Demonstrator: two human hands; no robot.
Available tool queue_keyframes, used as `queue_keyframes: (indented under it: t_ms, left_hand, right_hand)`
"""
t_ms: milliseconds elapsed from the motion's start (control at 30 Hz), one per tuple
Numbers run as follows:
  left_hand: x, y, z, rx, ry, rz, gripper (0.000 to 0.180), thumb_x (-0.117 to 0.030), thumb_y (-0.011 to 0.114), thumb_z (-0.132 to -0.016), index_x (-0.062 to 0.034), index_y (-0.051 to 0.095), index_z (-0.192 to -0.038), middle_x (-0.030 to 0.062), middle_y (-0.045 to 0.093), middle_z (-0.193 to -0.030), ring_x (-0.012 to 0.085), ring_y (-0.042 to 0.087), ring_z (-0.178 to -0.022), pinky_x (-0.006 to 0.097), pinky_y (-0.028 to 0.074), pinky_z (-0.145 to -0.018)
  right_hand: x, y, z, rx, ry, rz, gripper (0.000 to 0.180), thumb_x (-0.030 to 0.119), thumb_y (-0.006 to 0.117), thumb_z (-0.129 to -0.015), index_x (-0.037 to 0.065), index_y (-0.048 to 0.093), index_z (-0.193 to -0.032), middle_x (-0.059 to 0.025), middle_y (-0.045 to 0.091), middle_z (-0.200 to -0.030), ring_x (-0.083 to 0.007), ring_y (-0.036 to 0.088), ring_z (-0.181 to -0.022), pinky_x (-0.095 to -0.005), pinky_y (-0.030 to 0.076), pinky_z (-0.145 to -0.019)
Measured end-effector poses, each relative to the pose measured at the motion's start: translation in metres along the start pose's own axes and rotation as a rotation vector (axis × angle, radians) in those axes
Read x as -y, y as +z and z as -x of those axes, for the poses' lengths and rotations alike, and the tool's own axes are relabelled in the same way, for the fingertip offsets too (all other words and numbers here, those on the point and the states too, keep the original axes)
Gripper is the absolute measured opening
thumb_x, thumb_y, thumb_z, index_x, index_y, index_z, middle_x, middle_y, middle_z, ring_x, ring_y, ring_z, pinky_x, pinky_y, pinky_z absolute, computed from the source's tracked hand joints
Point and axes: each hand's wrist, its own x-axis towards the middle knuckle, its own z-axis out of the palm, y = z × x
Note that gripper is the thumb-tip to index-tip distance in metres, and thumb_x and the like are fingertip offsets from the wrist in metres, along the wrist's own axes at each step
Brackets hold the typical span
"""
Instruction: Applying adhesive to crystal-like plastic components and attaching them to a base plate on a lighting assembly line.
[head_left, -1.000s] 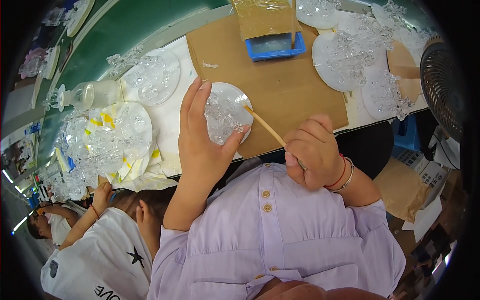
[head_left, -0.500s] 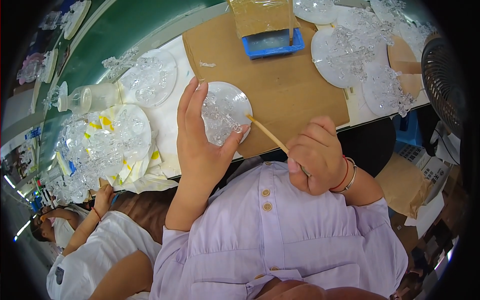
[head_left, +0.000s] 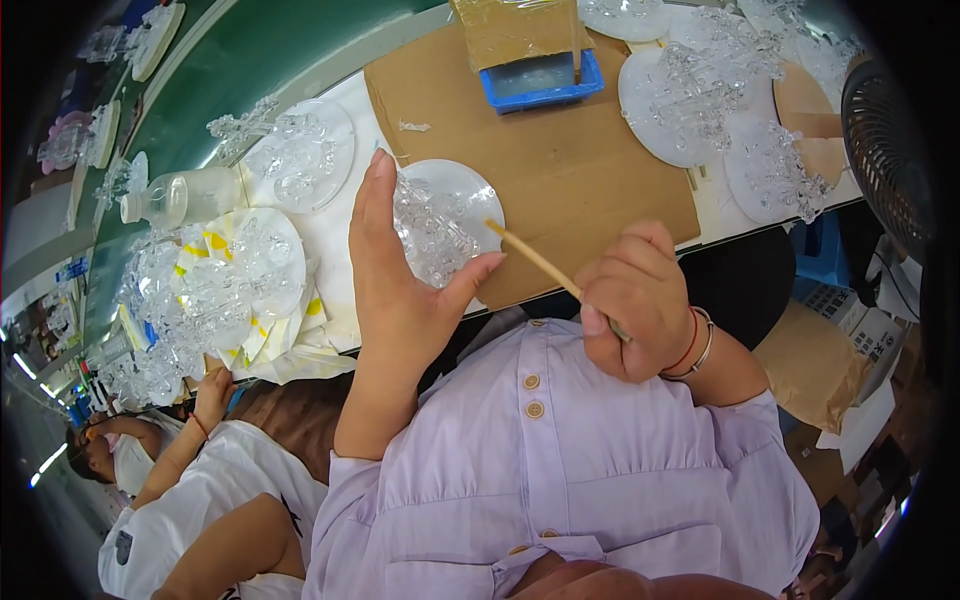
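A round white disc (head_left: pixel 475 195) bearing clear plastic pieces (head_left: pixel 432 228) lies on the brown cardboard in front of me. My left hand (head_left: pixel 400 285) is at its left edge, open, with its fingers stretched upward and its thumb spread to the right along the near edge. Whether the palm touches the disc, I cannot tell. A thin wooden stick (head_left: pixel 540 262) is gripped in my right hand (head_left: pixel 635 300), and its tip points at the disc's right side. Its lower end is mostly hidden in the fist.
A blue tray (head_left: pixel 545 100) of whitish liquid stands at the back, beside a tape-wrapped box (head_left: pixel 520 35). More discs with clear pieces (head_left: pixel 660 110) crowd both sides. A clear bottle (head_left: pixel 185 198) lies left, a black fan (head_left: pixel 880 150) stands right. A co-worker's hand (head_left: pixel 212 400) is at left.
My left thumb has straightened away from the clear pieces, and the fingers have drawn closer together and shifted left. The stick's tip has moved slightly up and left.
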Motion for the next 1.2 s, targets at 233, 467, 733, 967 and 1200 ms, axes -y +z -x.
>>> queue_keyframes:
  t_ms: [233,467,733,967,1200]
  left_hand:
    - [0.022,-0.032,0.005,-0.115,0.092,0.089,0.078,-0.030,0.080,-0.075,0.0002,0.042,-0.137,0.0206,0.044,-0.141,0.0353,0.042,-0.130,0.042,0.032,-0.109]
    - [0.020,-0.045,0.027,-0.155,0.051,-0.006,0.045,-0.020,0.077,-0.078,-0.0041,0.061,-0.118,0.0146,0.055,-0.129,0.0340,0.046,-0.126,0.043,0.035,-0.105]
    - [0.014,-0.040,0.035,-0.068,0.065,-0.068,0.034,-0.015,0.080,-0.073,-0.0107,0.068,-0.104,0.0090,0.058,-0.118,0.0349,0.048,-0.121,0.043,0.039,-0.098]
    - [0.009,-0.033,0.034,-0.057,0.081,-0.083,0.032,-0.012,0.081,-0.069,-0.0119,0.070,-0.099,0.0075,0.058,-0.115,0.0349,0.047,-0.120,0.044,0.040,-0.096]
    - [0.006,-0.028,0.031,-0.042,0.083,-0.119,0.026,-0.010,0.081,-0.069,-0.0114,0.071,-0.093,0.0073,0.059,-0.114,0.0339,0.048,-0.121,0.043,0.040,-0.097]
  right_hand:
    - [0.006,0.000,0.001,0.052,-0.009,-0.026,0.014,0.001,0.056,-0.072,0.006,0.052,-0.084,-0.0078,0.060,-0.076,-0.0244,0.049,-0.061,-0.0398,0.039,-0.070]
    - [0.011,0.004,0.002,0.043,-0.006,0.008,0.014,0.000,0.055,-0.073,0.005,0.052,-0.087,-0.0082,0.060,-0.077,-0.0246,0.049,-0.062,-0.0404,0.040,-0.070]
    - [0.009,0.006,-0.002,0.017,-0.005,0.103,0.012,0.000,0.055,-0.075,0.003,0.053,-0.086,-0.0088,0.059,-0.076,-0.0254,0.050,-0.061,-0.0398,0.040,-0.070]
    - [0.014,0.006,0.001,0.009,0.009,0.071,0.010,-0.001,0.054,-0.075,0.003,0.053,-0.084,-0.0082,0.058,-0.074,-0.0251,0.050,-0.061,-0.0390,0.040,-0.069]
    - [0.014,0.007,0.003,0.003,-0.005,0.052,0.012,-0.001,0.055,-0.073,0.004,0.053,-0.084,-0.0073,0.057,-0.074,-0.0247,0.051,-0.061,-0.0390,0.040,-0.069]
